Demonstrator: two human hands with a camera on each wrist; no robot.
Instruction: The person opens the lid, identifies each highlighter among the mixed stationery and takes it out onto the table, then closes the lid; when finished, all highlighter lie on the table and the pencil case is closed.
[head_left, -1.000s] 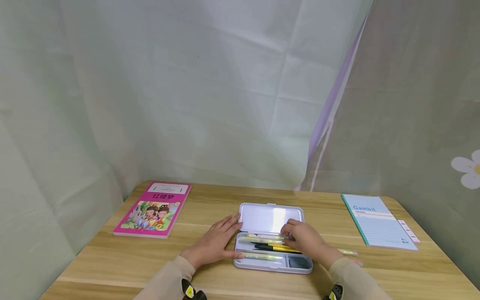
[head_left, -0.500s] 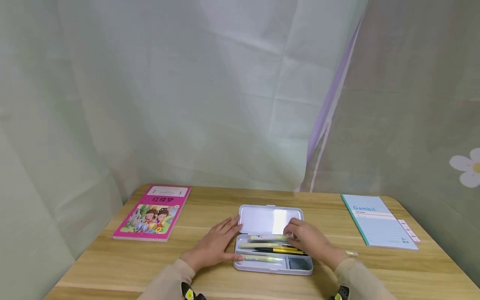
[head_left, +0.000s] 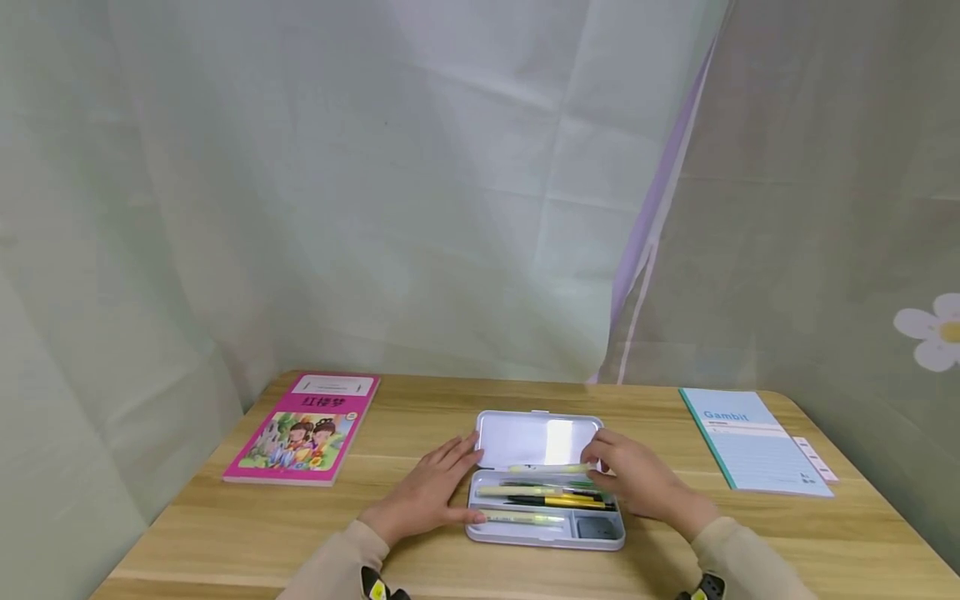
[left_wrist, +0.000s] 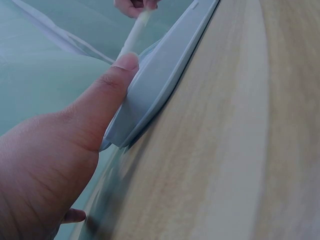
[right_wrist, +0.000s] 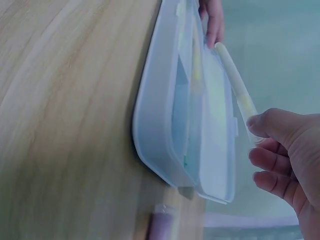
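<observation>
A white pencil case (head_left: 546,542) lies open on the wooden table, its lid (head_left: 517,437) folded back. My right hand (head_left: 633,473) pinches a pale yellow pen (head_left: 551,468) between thumb and fingers, above the case near its hinge; the right wrist view shows this pen (right_wrist: 235,77) clear of the tray. My left hand (head_left: 429,487) rests at the case's left end, thumb on the near part and fingers along the lid's edge. Inside lie a pale capped pen (head_left: 517,491), a yellow-and-black pen (head_left: 562,502), another pale yellow pen (head_left: 525,518) and a dark square object (head_left: 597,527).
A pink picture book (head_left: 303,433) lies at the back left. At the back right is a pale blue notebook (head_left: 753,442), with a pink-and-white strip (head_left: 815,458) beside it. A purple-ended object (right_wrist: 161,225) lies near the case. Curtains (head_left: 450,208) hang behind the table.
My right hand has moved slightly right and raised the pale yellow pen out of the case's far part. The left hand has stayed at the case's left end.
</observation>
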